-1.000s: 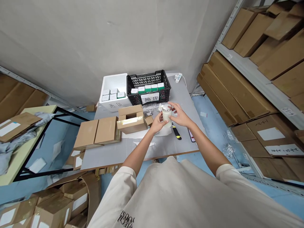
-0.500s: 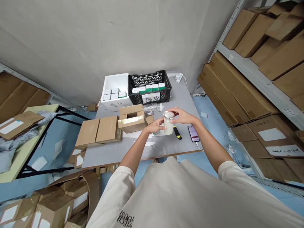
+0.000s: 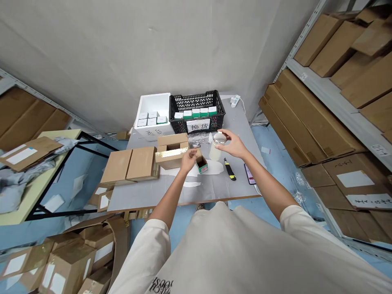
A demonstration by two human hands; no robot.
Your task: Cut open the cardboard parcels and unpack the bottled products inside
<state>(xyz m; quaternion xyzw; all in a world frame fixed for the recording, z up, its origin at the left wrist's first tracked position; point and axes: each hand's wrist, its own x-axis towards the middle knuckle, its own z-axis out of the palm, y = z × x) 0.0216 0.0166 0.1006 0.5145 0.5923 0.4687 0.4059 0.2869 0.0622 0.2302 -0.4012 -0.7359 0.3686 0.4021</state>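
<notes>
My right hand (image 3: 232, 143) grips a pale cream jar (image 3: 215, 153) round its shiny silver lid, with the jar upright over the table. Away from the jar, my left hand (image 3: 188, 160) has its fingers curled together beside a small green-and-brown carton (image 3: 202, 164) with its end open. Whether those fingers pinch the carton's flap is too small to make out. Just behind the left hand stands an opened cardboard box (image 3: 171, 160) with tape on its flap. A black-and-yellow utility knife (image 3: 229, 169) lies to the right of the jar.
A white foam box (image 3: 154, 130) and a black plastic crate (image 3: 197, 98), both with small white-and-green cartons, stand at the back. Two closed cardboard boxes (image 3: 141, 162) sit at left. A phone (image 3: 249, 173) lies by my right forearm. Shelves with boxes (image 3: 306, 122) flank the right side.
My left hand has let go of the jar and moved left to the small carton. My right hand keeps the jar, now slightly higher up the table. The small carton has come into plain view.
</notes>
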